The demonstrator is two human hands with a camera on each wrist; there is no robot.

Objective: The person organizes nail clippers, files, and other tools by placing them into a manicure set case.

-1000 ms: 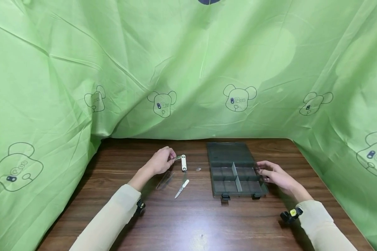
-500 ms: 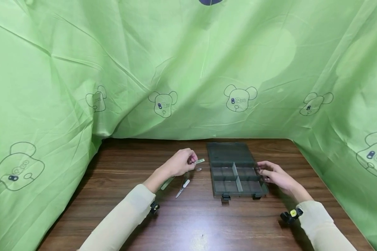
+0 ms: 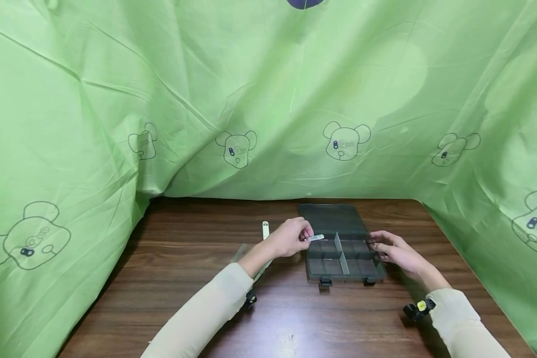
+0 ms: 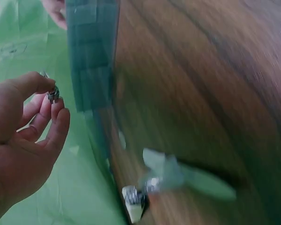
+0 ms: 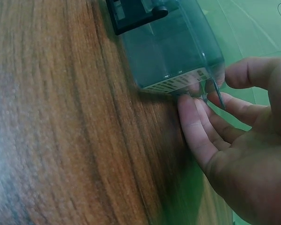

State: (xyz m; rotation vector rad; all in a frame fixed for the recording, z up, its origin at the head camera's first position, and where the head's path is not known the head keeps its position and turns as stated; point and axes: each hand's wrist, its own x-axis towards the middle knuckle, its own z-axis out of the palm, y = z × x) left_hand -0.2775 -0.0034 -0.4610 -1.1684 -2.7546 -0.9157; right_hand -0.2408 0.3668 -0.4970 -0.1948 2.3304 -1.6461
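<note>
My left hand (image 3: pixel 288 237) pinches a small silver nail clipper (image 3: pixel 316 237) between thumb and fingers, over the left compartments of a dark see-through plastic box (image 3: pixel 345 256). The left wrist view shows the nail clipper (image 4: pixel 53 93) end-on at the fingertips. The box stands with its lid (image 3: pixel 331 219) laid back and a pale divider (image 3: pixel 342 253) inside. My right hand (image 3: pixel 396 252) holds the box by its right side. Up close, the right wrist view shows thumb and fingers (image 5: pixel 192 117) around the corner of the box (image 5: pixel 173 51).
Left of the box lies a slim white tool (image 3: pixel 266 228), partly behind the left forearm. Beside it is a clear plastic piece (image 3: pixel 239 252). The left wrist view shows blurred pale items (image 4: pixel 192 176) on the wooden table (image 3: pixel 197 233). A green curtain (image 3: pixel 250 99) borders the table.
My left hand has picked up the nail clipper from beside the white tool and carried it right, to over the box. The right hand stays at the box's right side.
</note>
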